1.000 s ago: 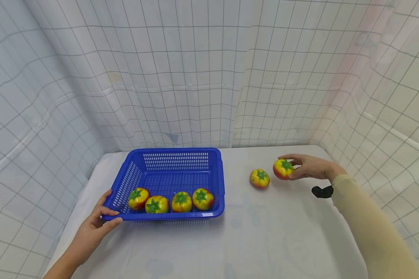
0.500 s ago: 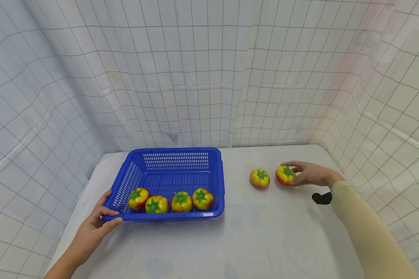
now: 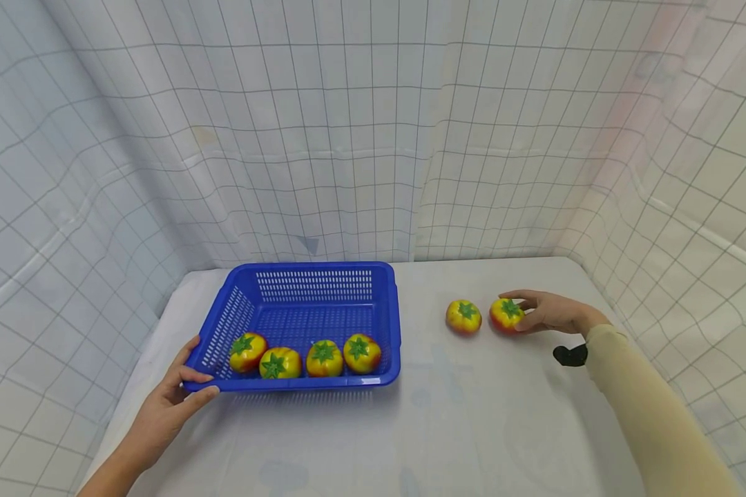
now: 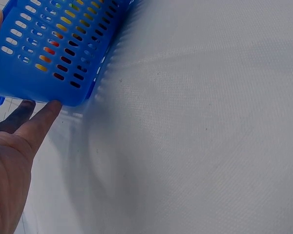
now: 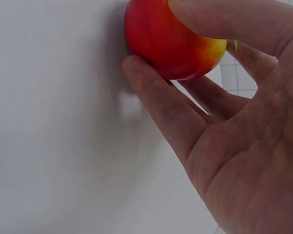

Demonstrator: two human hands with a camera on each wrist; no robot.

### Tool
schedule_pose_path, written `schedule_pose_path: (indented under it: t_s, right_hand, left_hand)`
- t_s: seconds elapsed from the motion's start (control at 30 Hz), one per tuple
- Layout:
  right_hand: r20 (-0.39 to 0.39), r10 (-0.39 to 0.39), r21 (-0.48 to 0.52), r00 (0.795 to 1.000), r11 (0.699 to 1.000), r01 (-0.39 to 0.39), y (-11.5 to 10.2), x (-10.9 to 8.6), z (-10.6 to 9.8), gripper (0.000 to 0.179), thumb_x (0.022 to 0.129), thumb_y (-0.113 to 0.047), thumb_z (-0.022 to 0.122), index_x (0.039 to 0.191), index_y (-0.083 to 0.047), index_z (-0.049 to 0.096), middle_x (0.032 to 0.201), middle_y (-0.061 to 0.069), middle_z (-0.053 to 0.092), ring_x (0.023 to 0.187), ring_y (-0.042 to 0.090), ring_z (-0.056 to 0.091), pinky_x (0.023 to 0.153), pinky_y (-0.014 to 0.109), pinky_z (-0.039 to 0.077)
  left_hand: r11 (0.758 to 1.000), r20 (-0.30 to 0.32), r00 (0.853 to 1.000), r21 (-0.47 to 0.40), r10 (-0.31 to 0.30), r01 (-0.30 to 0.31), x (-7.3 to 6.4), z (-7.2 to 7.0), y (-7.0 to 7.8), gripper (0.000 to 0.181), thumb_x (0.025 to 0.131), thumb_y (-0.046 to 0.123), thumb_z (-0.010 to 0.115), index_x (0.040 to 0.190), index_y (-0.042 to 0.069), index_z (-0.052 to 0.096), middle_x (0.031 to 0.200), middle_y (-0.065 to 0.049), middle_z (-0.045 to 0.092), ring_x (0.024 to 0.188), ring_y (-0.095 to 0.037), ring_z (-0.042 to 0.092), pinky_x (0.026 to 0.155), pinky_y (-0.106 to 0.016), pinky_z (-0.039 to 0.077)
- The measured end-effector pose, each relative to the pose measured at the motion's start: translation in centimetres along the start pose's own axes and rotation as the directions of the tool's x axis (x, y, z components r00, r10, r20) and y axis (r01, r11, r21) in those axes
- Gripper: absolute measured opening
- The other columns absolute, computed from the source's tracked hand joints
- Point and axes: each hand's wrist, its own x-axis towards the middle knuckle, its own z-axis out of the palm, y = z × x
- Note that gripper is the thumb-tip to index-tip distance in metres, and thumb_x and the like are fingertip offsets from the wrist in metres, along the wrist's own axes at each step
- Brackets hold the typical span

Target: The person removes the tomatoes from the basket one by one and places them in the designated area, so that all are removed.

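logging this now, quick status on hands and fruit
Left hand grips blue basket, near left corner. Right hand holds one fruit; second fruit just left, apart. Four fruits in basket. No obstruction seen.

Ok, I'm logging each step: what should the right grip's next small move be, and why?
I'd probably loosen the right grip and let go: it holds a red-and-yellow fruit, which was higher a second ago and now appears to rest on the white tabletop, just apart from another fruit.
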Motion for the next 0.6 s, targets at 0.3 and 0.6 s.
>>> schedule_pose_path:
  t_s: [0.3,0.6]
  right_hand:
    - [0.001,0.005,-0.016,1.000,1.000,-0.005,0.14,0.22,0.06,0.081,0.090,-0.011,0.076,0.159,-0.014,0.034,0.162,0.034,0.015,0.148,0.048,0.024,0.106,0.044,0.047]
    - [-0.009,0.015,-0.001,1.000,1.000,-0.015,0.12,0.16,0.10,0.081,0.089,-0.009,0.077,0.159,-0.014,0.035,0.162,0.034,0.015,0.148,0.048,0.025,0.105,0.044,0.048]
  left_hand:
    - [1.000,-0.002,1.000,-0.002,0.011,-0.011,0.01,0.07,0.06,0.033,0.104,0.019,0.063,0.120,-0.006,0.050,0.170,0.016,0.000,0.141,-0.067,0.014,0.087,-0.008,0.045]
    - [1.000,-0.011,1.000,0.014,0.000,0.001,0.00,0.04,0.15,0.034,0.103,0.022,0.064,0.120,-0.004,0.051,0.170,0.016,0.000,0.142,-0.066,0.014,0.086,-0.007,0.045]
